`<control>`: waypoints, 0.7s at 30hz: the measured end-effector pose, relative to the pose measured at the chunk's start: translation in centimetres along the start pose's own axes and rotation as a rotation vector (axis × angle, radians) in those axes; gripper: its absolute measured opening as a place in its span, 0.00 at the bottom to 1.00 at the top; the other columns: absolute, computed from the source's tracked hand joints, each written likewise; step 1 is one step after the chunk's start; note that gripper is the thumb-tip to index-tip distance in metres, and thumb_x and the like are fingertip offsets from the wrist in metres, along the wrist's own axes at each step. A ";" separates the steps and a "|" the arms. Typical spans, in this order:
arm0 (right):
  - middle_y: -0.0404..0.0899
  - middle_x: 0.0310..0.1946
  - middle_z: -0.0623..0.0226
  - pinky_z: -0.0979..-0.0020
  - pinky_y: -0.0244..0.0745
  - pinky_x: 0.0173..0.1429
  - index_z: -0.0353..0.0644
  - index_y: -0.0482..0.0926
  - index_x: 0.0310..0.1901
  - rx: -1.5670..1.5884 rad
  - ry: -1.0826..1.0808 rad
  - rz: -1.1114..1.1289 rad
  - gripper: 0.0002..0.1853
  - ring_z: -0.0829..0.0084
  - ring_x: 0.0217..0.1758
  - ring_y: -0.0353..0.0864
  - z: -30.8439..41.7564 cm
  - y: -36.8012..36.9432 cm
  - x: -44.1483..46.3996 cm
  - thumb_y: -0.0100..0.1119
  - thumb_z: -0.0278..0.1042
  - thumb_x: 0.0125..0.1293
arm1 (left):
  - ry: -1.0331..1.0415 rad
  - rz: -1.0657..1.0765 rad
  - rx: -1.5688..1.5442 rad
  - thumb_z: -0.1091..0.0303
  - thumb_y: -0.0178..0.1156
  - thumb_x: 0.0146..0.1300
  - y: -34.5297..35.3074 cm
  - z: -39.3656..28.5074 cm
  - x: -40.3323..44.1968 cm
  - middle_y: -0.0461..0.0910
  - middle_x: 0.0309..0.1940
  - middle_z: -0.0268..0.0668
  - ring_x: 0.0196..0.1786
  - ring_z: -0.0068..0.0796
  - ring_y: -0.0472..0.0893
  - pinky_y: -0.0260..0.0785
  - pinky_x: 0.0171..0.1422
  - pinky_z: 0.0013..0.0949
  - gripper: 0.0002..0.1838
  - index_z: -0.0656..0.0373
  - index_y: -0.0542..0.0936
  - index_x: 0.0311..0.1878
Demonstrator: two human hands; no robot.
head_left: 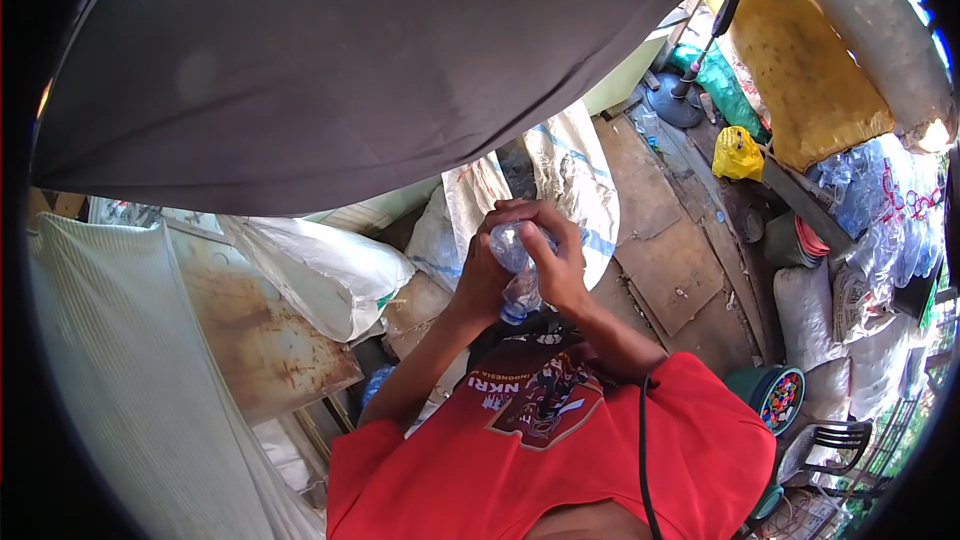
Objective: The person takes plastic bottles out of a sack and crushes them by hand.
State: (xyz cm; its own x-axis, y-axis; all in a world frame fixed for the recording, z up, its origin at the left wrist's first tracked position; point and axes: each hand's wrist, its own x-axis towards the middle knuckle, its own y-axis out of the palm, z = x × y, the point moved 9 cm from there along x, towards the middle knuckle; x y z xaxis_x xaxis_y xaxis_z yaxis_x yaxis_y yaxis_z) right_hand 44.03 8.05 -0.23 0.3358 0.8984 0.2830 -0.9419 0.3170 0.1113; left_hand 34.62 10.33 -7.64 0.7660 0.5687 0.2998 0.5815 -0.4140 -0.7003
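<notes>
Between both hands is a clear, crumpled plastic bottle (521, 290), its blue cap end pointing down toward the red shirt. My left hand (482, 275) wraps round the left side of the bottle. On the other side, my right hand (560, 258) presses against it, thumb laid over the front and fingers curled over the top. The fingers of the two hands meet at the upper end. Just beyond the hands hangs an open white woven sack (580, 165) with blue stripes.
Dark cloth (350, 60) covers the upper view. White sacks (330, 265) and a rusty panel (260, 330) lie left. At right are boards (670, 275), a yellow bag (737, 153), a bucket of colourful caps (782, 401), a black chair (840, 442) and bagged bottles (880, 210).
</notes>
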 end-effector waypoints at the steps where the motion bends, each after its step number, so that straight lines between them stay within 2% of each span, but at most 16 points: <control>1: 0.83 0.42 0.57 0.64 0.68 0.62 0.31 0.79 0.42 -0.073 0.035 0.037 0.24 0.65 0.54 0.79 -0.2 -0.2 0.1 0.49 0.49 0.72 | -0.009 0.054 -0.006 0.70 0.65 0.57 0.3 -0.2 -0.1 0.60 0.63 0.65 0.63 0.66 0.68 0.67 0.64 0.58 0.45 0.69 0.45 0.69; 3: 0.84 0.39 0.60 0.68 0.71 0.56 0.32 0.81 0.40 -0.025 0.126 0.036 0.22 0.70 0.47 0.80 -1.5 -1.2 0.4 0.50 0.47 0.73 | 0.037 0.083 0.190 0.74 0.62 0.58 -0.2 -1.8 -0.6 0.56 0.66 0.65 0.65 0.66 0.66 0.64 0.68 0.57 0.42 0.68 0.47 0.69; 4: 0.84 0.37 0.61 0.70 0.71 0.54 0.32 0.82 0.39 -0.006 0.165 0.017 0.21 0.73 0.44 0.80 -2.4 -1.6 0.4 0.51 0.46 0.72 | 0.179 -0.037 0.176 0.77 0.61 0.58 -1.1 -3.3 -0.8 0.53 0.69 0.63 0.67 0.66 0.64 0.61 0.72 0.54 0.43 0.67 0.47 0.72; 6: 0.83 0.35 0.64 0.72 0.70 0.48 0.32 0.82 0.40 0.096 0.216 -0.028 0.22 0.77 0.39 0.77 -3.3 -2.2 0.2 0.50 0.48 0.73 | 0.230 0.005 0.099 0.77 0.62 0.59 -1.8 -3.8 -1.2 0.54 0.68 0.63 0.67 0.65 0.64 0.61 0.71 0.52 0.44 0.68 0.45 0.73; 9: 0.81 0.34 0.66 0.74 0.69 0.50 0.31 0.81 0.41 0.260 0.309 0.022 0.24 0.77 0.40 0.76 -4.5 -2.5 0.1 0.49 0.49 0.73 | 0.297 -0.016 0.032 0.73 0.66 0.58 -4.1 -4.7 -0.4 0.56 0.67 0.62 0.67 0.64 0.65 0.63 0.70 0.50 0.48 0.69 0.44 0.74; 10: 0.80 0.35 0.67 0.74 0.68 0.54 0.32 0.79 0.43 0.257 0.315 0.050 0.24 0.76 0.44 0.77 -4.1 -2.2 0.1 0.48 0.50 0.73 | 0.315 -0.042 0.021 0.71 0.68 0.58 -4.5 -4.8 -0.3 0.57 0.67 0.62 0.68 0.63 0.65 0.64 0.69 0.49 0.50 0.70 0.44 0.74; 12: 0.80 0.39 0.66 0.74 0.68 0.57 0.33 0.78 0.44 0.268 0.236 0.136 0.23 0.76 0.47 0.76 -3.0 -1.2 0.4 0.48 0.49 0.73 | 0.106 -0.076 -0.227 0.68 0.71 0.56 -4.3 -2.8 -0.1 0.60 0.66 0.61 0.68 0.61 0.65 0.64 0.69 0.48 0.52 0.69 0.45 0.74; 14: 0.79 0.43 0.65 0.73 0.67 0.58 0.34 0.77 0.47 0.241 0.183 0.159 0.22 0.75 0.50 0.75 -2.0 -0.3 0.3 0.48 0.49 0.73 | 0.054 -0.068 -0.057 0.64 0.74 0.53 -4.7 -2.9 0.5 0.63 0.64 0.61 0.66 0.61 0.68 0.65 0.68 0.47 0.54 0.69 0.47 0.74; 17: 0.77 0.48 0.64 0.71 0.65 0.61 0.35 0.75 0.52 0.202 0.172 0.110 0.21 0.74 0.54 0.73 -1.1 0.4 -0.6 0.47 0.48 0.74 | -0.159 -0.098 -0.199 0.65 0.71 0.56 -3.3 -0.1 -0.1 0.65 0.63 0.63 0.62 0.64 0.71 0.67 0.66 0.48 0.51 0.70 0.46 0.73; 18: 0.77 0.49 0.64 0.71 0.64 0.62 0.35 0.75 0.53 0.227 0.183 0.093 0.21 0.74 0.55 0.73 -1.5 0.3 -0.7 0.47 0.47 0.74 | -0.117 -0.127 -0.143 0.70 0.69 0.56 -3.5 -0.5 -0.1 0.67 0.61 0.63 0.59 0.66 0.73 0.69 0.64 0.50 0.49 0.69 0.47 0.73; 21: 0.77 0.52 0.63 0.70 0.59 0.68 0.35 0.73 0.55 0.343 0.208 0.056 0.21 0.72 0.59 0.71 -3.0 0.3 -1.5 0.46 0.45 0.74 | 0.158 -0.209 0.189 0.75 0.68 0.55 -4.9 -2.5 -0.3 0.67 0.62 0.62 0.59 0.66 0.74 0.70 0.62 0.51 0.47 0.66 0.49 0.72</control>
State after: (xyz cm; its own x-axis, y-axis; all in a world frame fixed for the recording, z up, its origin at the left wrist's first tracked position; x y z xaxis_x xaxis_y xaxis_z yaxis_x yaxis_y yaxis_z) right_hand 43.26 7.72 -3.44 0.2418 0.9649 0.1029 -0.8888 0.1776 0.4225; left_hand 32.27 10.41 -2.71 0.6766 0.5043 0.5365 0.6811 -0.1520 -0.7162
